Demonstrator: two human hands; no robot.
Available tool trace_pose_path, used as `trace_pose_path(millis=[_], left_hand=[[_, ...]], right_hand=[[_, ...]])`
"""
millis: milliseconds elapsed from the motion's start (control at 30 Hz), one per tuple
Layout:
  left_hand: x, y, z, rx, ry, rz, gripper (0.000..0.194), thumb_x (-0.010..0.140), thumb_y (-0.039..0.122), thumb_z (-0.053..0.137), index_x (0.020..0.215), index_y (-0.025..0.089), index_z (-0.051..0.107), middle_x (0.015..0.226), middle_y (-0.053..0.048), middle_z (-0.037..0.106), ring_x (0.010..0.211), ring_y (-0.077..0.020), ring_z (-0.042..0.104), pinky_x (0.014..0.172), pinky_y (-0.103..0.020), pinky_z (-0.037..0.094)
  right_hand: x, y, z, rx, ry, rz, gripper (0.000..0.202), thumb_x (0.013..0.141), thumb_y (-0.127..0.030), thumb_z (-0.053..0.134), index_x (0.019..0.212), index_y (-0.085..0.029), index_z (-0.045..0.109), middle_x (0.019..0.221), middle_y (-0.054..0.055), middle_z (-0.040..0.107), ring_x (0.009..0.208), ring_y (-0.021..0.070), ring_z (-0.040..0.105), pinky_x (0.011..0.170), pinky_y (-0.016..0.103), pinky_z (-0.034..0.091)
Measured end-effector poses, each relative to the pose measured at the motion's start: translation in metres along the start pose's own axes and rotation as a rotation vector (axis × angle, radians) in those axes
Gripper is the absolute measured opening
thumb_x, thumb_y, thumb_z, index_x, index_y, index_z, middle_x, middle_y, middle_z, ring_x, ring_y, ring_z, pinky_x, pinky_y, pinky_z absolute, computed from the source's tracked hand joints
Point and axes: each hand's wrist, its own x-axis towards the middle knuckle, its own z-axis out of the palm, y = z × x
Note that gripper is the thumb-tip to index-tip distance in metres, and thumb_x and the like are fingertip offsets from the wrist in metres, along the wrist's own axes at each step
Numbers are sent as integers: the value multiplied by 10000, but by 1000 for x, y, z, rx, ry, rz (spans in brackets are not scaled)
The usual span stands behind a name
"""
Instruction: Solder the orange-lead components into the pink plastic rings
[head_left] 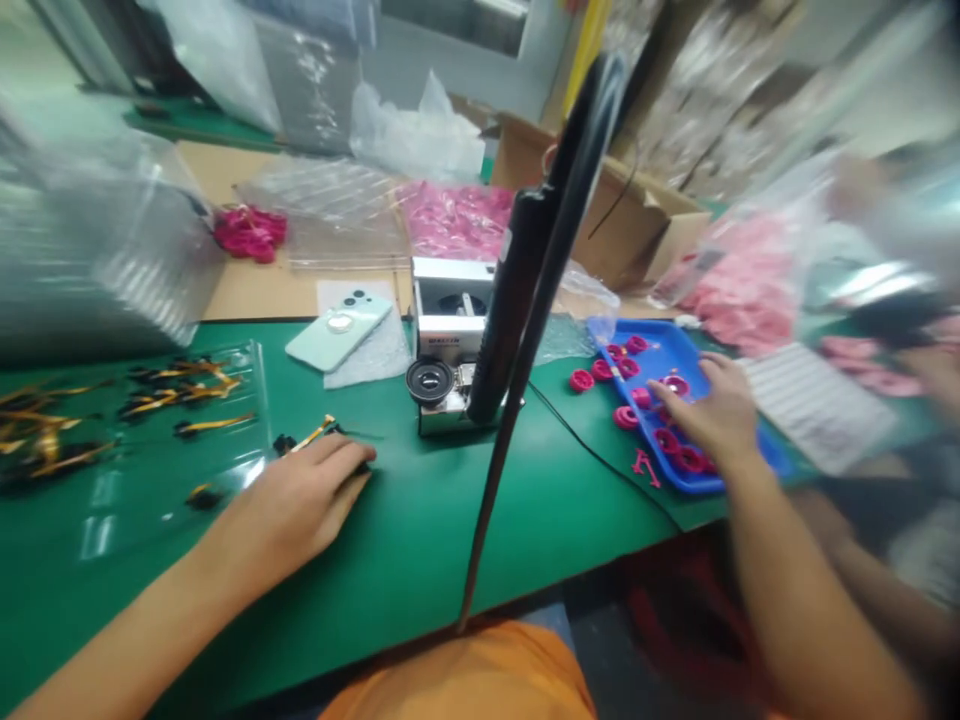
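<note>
My left hand (311, 495) rests low over the green table, its fingers curled together and the thumb tucked underneath. What those fingers hold, if anything, is hidden. Just behind the knuckles shows a small black part with an orange ribbon cable (311, 432). My right hand (716, 415) reaches over a blue tray (679, 340), thumb and fingers apart, near several pink ring-shaped parts (666, 440) in it. Between my hands stands a small metal device (454, 345) with a round black piece (430, 380) at its front.
A black upright stand (517, 270) rises mid-view, partly covering the device. More ribbon cable parts (187, 385) lie on clear plastic at left. A pale green phone (341, 330) rests on bubble wrap. Behind are bags of pink parts (457, 220) and a cardboard box (637, 225). Another person's arm (930, 375) is at right.
</note>
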Motion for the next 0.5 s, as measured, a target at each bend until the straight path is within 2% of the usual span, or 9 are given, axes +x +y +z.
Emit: trace_pose_path(millis=[67, 200, 267, 333, 400, 500], left_hand=[[2, 17, 9, -20, -27, 41, 236, 1081, 250, 490, 1133, 239, 721, 1039, -59, 809, 885, -259, 799, 738, -345, 624], [7, 38, 20, 33, -46, 195, 275, 1033, 73, 456, 950, 227, 669, 868, -32, 769, 708, -223, 754, 620, -311, 582], [10, 42, 21, 38, -1, 280, 299, 1036, 46, 436, 941, 214, 665, 900, -50, 784, 711, -221, 758, 628, -313, 595], [11, 45, 19, 17, 11, 317, 301, 1045, 40, 441, 944, 211, 668, 920, -54, 791, 744, -220, 768, 662, -314, 612], [10, 48, 19, -29, 1, 293, 290, 1055, 50, 466, 949, 217, 678, 905, -41, 787, 764, -209, 771, 697, -303, 621], [7, 53, 21, -116, -8, 211, 224, 1079, 104, 529, 1000, 209, 711, 930, -42, 795, 817, -204, 785, 753, -297, 640]], right_hand=[[-5, -7, 10, 44, -51, -74, 477, 868, -720, 761, 924, -250, 705, 1180, 234, 787, 1127, 397, 730, 1006, 551, 523], [-13, -39, 39, 116, -275, -235, 282, 939, -495, 761, 997, -220, 749, 1171, 151, 818, 1113, 367, 755, 1018, 528, 493], [-8, -48, 55, 122, -359, -275, 292, 949, -499, 764, 928, -209, 737, 1054, 131, 824, 1009, 336, 754, 963, 492, 479], [2, -52, 65, 136, -421, -302, 387, 979, -574, 728, 873, -202, 724, 913, 105, 805, 885, 281, 729, 893, 441, 469], [8, -55, 65, 173, -458, -329, 467, 1003, -640, 675, 865, -197, 727, 860, 97, 790, 834, 251, 708, 851, 413, 474], [-1, -78, 46, 292, -511, -387, 422, 1000, -608, 697, 943, -194, 758, 932, 103, 801, 863, 257, 727, 828, 410, 534]])
